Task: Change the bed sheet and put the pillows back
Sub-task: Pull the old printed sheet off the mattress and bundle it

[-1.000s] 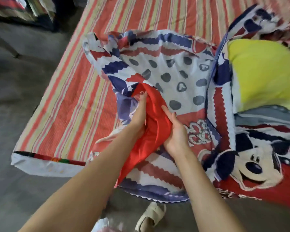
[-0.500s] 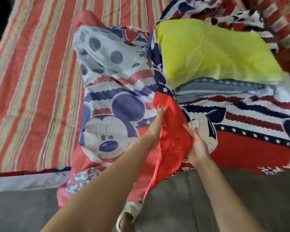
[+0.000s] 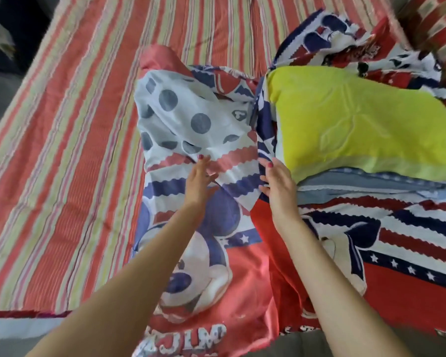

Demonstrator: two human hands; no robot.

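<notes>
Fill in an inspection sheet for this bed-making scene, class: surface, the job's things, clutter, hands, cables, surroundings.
Surface: striped mattress cover, bare on the left.
Job's things: cartoon-print sheet bunched across the bed's middle and right; yellow pillow lying on it.
Clutter: checked red cushion at the top right corner.
Hands: left hand flat on the sheet, fingers straight; right hand gripping a fold of it.
Cables: nothing seen.
Surroundings: grey floor left of the bed.
</notes>
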